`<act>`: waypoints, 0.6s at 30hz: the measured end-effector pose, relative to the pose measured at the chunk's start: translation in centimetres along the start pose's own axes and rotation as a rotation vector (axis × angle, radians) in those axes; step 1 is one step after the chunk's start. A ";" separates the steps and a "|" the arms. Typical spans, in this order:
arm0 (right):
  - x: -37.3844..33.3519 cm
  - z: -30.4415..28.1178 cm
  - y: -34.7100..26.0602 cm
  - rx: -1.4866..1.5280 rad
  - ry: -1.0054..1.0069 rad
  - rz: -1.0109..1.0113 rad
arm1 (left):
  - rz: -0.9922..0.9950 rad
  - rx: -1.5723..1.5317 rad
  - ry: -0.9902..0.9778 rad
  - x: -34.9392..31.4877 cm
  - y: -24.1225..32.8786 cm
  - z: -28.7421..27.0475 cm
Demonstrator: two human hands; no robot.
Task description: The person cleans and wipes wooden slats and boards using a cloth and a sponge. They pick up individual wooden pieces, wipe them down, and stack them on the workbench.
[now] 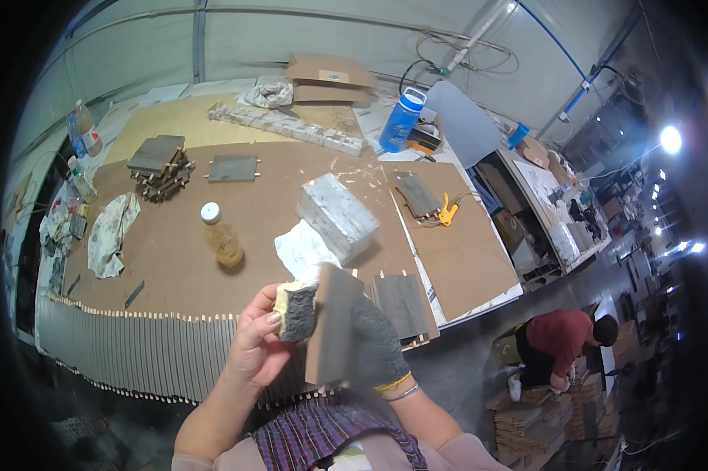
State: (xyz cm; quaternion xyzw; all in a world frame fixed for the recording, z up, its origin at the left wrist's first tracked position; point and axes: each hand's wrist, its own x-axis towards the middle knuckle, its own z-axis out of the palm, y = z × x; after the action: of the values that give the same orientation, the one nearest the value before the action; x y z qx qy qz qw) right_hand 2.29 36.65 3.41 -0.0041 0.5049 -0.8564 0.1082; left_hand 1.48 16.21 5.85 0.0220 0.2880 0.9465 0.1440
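Note:
My bare left hand (252, 339) pinches a sponge (297, 314), pale yellow with a dark grey face. The sponge's dark face is against or very near a grey-brown wooden panel (332, 328), held on edge by my right hand (379, 341) in a dark grey glove with a yellow cuff. Motion blurs the panel and glove. In front of me, a long row of similar panels (158, 345) stands on edge, light pegs along the edges. More panels (401, 302) lie flat beside my right hand. Beyond the sponge are a white cloth (303, 250) and a grey-white block (338, 216).
A bottle of yellowish liquid (223, 242) stands on the brown-covered table (173, 235). Farther back are a panel stack (156, 157), a single panel (233, 168) and a blue bottle (401, 125). A yellow air gun (447, 210) lies right. A co-worker (558, 341) bends over stacked boards.

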 end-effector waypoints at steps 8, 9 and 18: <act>-0.2 -0.1 4.3 -0.251 -0.008 -0.081 | -0.132 -0.123 -0.002 1.3 -3.4 0.9; -0.6 0.3 4.0 -0.108 -0.025 -0.037 | -0.114 -0.075 0.024 1.3 -3.8 0.3; -0.3 -4.8 4.2 0.410 -0.322 -0.037 | 0.356 1.085 -0.230 -1.3 -2.8 -0.4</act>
State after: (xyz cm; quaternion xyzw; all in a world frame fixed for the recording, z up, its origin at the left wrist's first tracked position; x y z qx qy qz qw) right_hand 2.82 38.92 -2.51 -0.1275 0.2971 -0.9309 0.1700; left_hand 3.39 17.82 4.04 0.2432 0.7060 0.6649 -0.0188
